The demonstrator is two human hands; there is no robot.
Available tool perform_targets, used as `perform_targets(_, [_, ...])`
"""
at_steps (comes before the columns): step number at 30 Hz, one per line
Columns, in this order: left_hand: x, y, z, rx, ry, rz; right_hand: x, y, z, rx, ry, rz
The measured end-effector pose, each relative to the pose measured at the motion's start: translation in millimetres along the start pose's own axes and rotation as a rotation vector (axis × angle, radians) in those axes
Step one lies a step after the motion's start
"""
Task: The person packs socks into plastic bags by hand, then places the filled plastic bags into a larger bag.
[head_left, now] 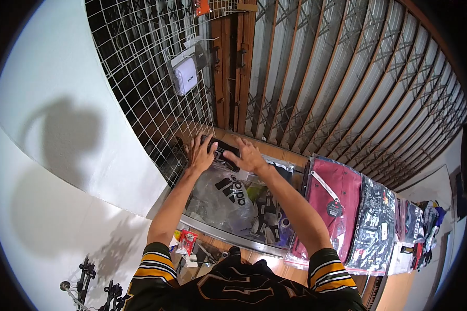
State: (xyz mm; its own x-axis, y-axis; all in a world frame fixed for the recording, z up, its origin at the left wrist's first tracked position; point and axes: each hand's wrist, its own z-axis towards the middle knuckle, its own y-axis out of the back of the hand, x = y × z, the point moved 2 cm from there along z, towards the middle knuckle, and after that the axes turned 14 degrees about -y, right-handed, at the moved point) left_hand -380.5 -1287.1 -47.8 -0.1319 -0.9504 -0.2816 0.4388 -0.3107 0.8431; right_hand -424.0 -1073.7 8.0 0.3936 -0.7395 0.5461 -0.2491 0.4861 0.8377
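A black folded item with pale lettering lies at the far end of a glass-topped case, between my two hands. My left hand is at its left end, palm down, with fingers apart and the thumb along its edge. On the other side, my right hand reaches over its right end with fingers stretched and the thumb pointing inward. Below them, a clear plastic bag with a black adidas logo covers much of the case top. Dark packaged goods show beside the bag.
Bagged clothes, one red and one black-and-white patterned, are stacked at the right. A white wire grid with a hanging lilac pouch rises at the left. A folding metal gate stands behind. Small packets lie near my body.
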Motion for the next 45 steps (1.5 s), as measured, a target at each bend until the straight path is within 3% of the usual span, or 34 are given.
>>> perform_targets(5, [-16,14,8,-0.052,-0.017,-0.012,-17,65,-14,-0.043,0.0,0.189])
perform_targets(12, [-87,43,-8,-0.065,-0.145,-0.069,-24,178,-154,-0.074,-0.046,0.358])
perform_targets(16, [-156,67,-36,-0.153,-0.349,-0.563,-52,213,-267,-0.15,-0.155,0.463])
perform_targets(17, [-184,81,-47,0.009,-0.216,-0.707,-64,216,-296,-0.174,-0.175,0.528])
perform_targets(19, [-227,83,-75,0.133,-0.206,-1.016,-83,222,-362,-0.276,-0.252,0.649])
perform_targets(23, [-322,110,-137,0.605,-0.179,-1.487,-130,206,-507,-0.619,-0.43,0.883])
perform_targets(25, [-381,124,-166,0.721,-0.369,-1.52,-159,189,-587,-0.828,-0.541,0.939])
perform_targets(26, [-409,124,-184,0.867,-0.34,-1.605,-169,179,-625,-0.923,-0.63,1.025])
perform_targets(28, [-474,118,-212,1.113,-0.499,-1.548,-194,147,-698,-1.152,-0.88,0.989])
perform_targets(30, [-537,97,-251,1.17,-0.571,-1.524,-211,111,-766,-1.3,-1.092,0.959])
perform_targets(31, [-561,77,-280,1.217,-0.475,-1.548,-221,89,-796,-1.335,-1.12,0.958])
perform_targets(35, [-658,54,-349,1.565,-0.523,-1.247,-245,-2,-902,-1.392,-1.342,0.942])
perform_targets(37, [-694,35,-382,1.45,-0.828,-1.312,-245,-42,-947,-1.373,-1.458,0.813])
perform_targets(40, [-730,13,-422,1.571,-1.023,-1.294,-228,-63,-989,-1.305,-1.631,0.714])
perform_targets(45, [-784,7,-454,1.73,-1.154,-1.192,-207,-57,-1016,-1.329,-1.654,0.777])
